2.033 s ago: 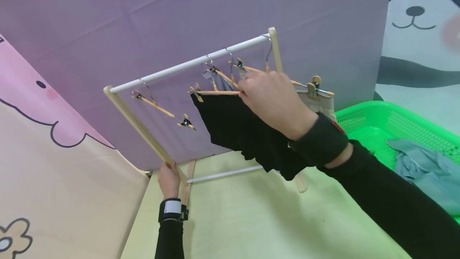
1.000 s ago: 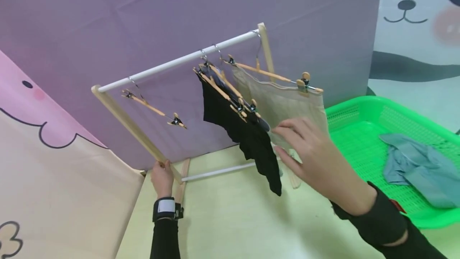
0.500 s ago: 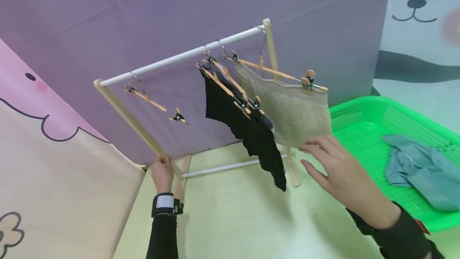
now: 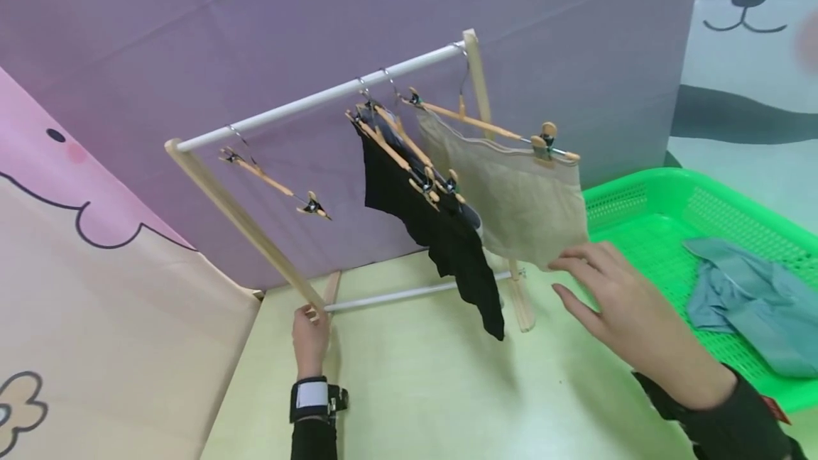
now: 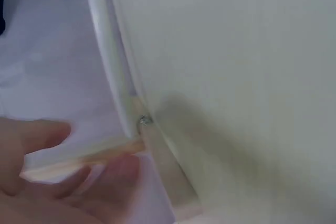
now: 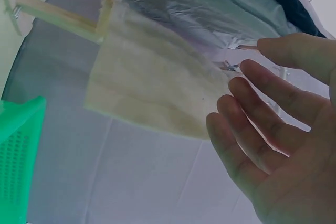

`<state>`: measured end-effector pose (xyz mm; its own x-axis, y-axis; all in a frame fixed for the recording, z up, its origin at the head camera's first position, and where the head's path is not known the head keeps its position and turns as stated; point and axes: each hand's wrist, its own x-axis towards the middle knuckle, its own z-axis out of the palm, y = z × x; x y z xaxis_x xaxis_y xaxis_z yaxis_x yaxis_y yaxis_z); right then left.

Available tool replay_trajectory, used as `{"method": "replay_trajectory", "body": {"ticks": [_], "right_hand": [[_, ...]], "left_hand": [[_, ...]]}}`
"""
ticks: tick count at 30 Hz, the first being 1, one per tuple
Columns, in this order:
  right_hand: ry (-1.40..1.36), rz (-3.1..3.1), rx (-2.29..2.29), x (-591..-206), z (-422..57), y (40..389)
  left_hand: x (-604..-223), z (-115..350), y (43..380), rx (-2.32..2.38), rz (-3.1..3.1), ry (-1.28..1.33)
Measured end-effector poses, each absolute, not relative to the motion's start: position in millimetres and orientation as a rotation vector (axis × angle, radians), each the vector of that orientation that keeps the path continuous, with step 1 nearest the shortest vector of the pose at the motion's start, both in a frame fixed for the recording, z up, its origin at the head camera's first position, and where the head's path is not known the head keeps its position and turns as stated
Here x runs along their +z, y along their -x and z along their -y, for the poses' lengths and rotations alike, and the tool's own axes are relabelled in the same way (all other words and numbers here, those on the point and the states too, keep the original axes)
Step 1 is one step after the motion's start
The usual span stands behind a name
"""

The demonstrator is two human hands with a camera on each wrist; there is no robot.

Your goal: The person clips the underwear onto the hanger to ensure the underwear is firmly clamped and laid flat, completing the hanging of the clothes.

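Observation:
My right hand (image 4: pixel 629 318) is held out in front of the beige garment (image 4: pixel 517 197), thumb and fingers apart; the fingertips overlap its lower corner in the head view. That garment is clipped to a wooden hanger on the white rail (image 4: pixel 307 103). Beside it hang a black garment (image 4: pixel 409 211) and, mostly hidden behind that, a grey-blue one (image 4: pixel 471 217). At the foot of the rack's left wooden post (image 4: pixel 243 222) is my left hand (image 4: pixel 312 339). In the left wrist view its thumb stands away from the post and its fingers are blurred.
A bare clip hanger (image 4: pixel 271 183) hangs at the left of the rail. To the right, a green basket (image 4: pixel 658 194) holds a crumpled blue-green cloth (image 4: pixel 748 304). A lower white bar (image 4: pixel 396 297) joins the rack's feet on the pale green table (image 4: pixel 396 389).
My right hand let go of the black garment's hanger and drew away right and down. The black garment swung side-on beside the grey-blue one. My left hand slid down the post to its foot.

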<state>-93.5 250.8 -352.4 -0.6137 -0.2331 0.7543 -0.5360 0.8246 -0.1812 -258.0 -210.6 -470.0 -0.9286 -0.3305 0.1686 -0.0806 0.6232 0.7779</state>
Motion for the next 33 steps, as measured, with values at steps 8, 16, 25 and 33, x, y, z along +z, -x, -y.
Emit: {"method": "replay_trajectory", "body": {"ticks": [8,16,25,33], "right_hand": [[-0.54,2.288,0.496,-360.3,-264.5,95.3],[-0.511,2.297,0.508,-360.1,-281.2,94.9],[-0.369,2.353,0.481,-354.9,-307.0,91.4],[-0.224,2.467,0.478,-354.3,-329.0,92.2]], "left_hand": [[-477.3,184.3,231.0,-1.272,2.707,-0.218],[-458.3,151.7,217.8,-1.348,2.803,0.101],[-433.5,98.5,208.0,-1.48,2.673,0.387],[-420.1,41.5,199.0,-1.598,2.421,0.621]]}}
